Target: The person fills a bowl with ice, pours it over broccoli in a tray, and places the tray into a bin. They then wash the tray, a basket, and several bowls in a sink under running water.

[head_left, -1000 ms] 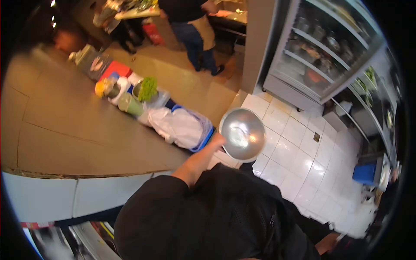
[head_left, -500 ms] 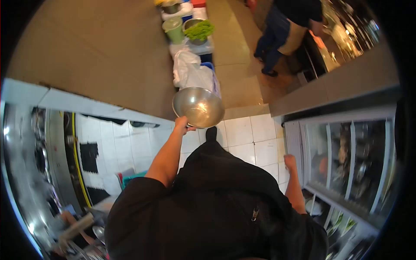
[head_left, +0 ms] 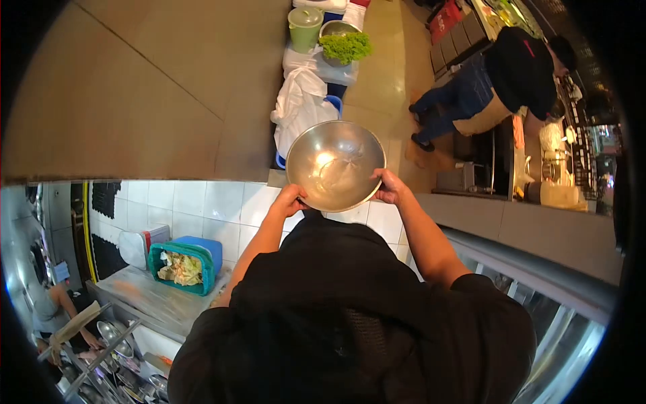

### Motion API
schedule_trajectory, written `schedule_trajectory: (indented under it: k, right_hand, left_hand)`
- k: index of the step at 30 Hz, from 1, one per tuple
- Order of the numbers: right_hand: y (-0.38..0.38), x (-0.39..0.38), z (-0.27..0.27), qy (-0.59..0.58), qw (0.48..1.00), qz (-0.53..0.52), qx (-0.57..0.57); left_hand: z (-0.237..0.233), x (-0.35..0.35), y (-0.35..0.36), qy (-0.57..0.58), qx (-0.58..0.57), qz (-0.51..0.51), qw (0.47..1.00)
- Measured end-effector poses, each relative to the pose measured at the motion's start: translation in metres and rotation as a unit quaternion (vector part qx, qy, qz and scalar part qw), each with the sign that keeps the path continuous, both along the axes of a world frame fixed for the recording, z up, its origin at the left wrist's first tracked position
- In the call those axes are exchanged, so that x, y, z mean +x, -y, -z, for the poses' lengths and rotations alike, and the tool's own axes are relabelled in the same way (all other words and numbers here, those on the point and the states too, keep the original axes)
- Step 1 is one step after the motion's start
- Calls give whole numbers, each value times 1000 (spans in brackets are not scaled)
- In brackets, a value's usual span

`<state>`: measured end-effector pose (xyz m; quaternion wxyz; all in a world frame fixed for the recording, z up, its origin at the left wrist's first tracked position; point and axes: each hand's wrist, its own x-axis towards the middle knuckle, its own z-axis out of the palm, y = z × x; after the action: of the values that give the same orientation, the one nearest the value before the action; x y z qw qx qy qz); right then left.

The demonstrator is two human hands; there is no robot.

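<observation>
Head view shows us holding a wide metal bowl (head_left: 336,166) in front of our body. Our left hand (head_left: 291,200) grips its near left rim and our right hand (head_left: 390,186) its right rim, thumbs at the edge; we cannot fully see the fingers underneath. Beyond the bowl, its far left edge overlaps a white bag (head_left: 296,108) in our view; we cannot tell whether they touch. The brown surface (head_left: 134,87) ends in a long edge left of the bowl. Past the bowl's far right side, a brown walkway (head_left: 378,101) gives open room; pale tiles (head_left: 350,214) lie below it. The round, silvery inside faces us, with a bright glare left of centre and cloudy streaks.
</observation>
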<state>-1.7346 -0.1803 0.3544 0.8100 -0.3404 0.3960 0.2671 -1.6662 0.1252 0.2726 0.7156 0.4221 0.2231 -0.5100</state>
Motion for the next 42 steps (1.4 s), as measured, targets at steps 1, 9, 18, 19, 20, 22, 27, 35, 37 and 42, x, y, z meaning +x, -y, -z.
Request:
schedule_trajectory:
  k: [1, 9, 18, 19, 20, 22, 27, 35, 37, 42]
  right_hand:
    - [-2, 12, 0, 7, 999, 9, -49]
    - [12, 111, 41, 31, 985, 20, -169]
    - [112, 266, 91, 82, 951, -143, -261]
    - [129, 279, 106, 74, 940, -161, -290]
    - [150, 299, 114, 77, 922, -260, -278]
    - [170, 319, 112, 130, 911, -253, -299]
    - [223, 331, 77, 108, 842, -331, -412]
    - [258, 321, 101, 134, 873, -302, -360]
    - [259, 324, 112, 176, 880, -315, -309]
    - [210, 331, 117, 314, 752, -415, -405]
  left_hand:
    - [1, 12, -2, 5, 1, 7, 1000]
    - [-19, 86, -17, 62, 93, -41, 993]
    - [117, 170, 5, 222, 402, -75, 885]
    - [134, 179, 10, 238, 438, -57, 865]
    - [150, 191, 23, 235, 474, -73, 845]
    - [169, 217, 66, 250, 531, -86, 806]
    - [200, 310, 136, 408, 609, -74, 676]
    - [265, 194, 219, 393, 390, 427, 715]
    - [266, 115, 224, 322, 355, 534, 697]
    - [180, 32, 227, 270, 315, 511, 753]
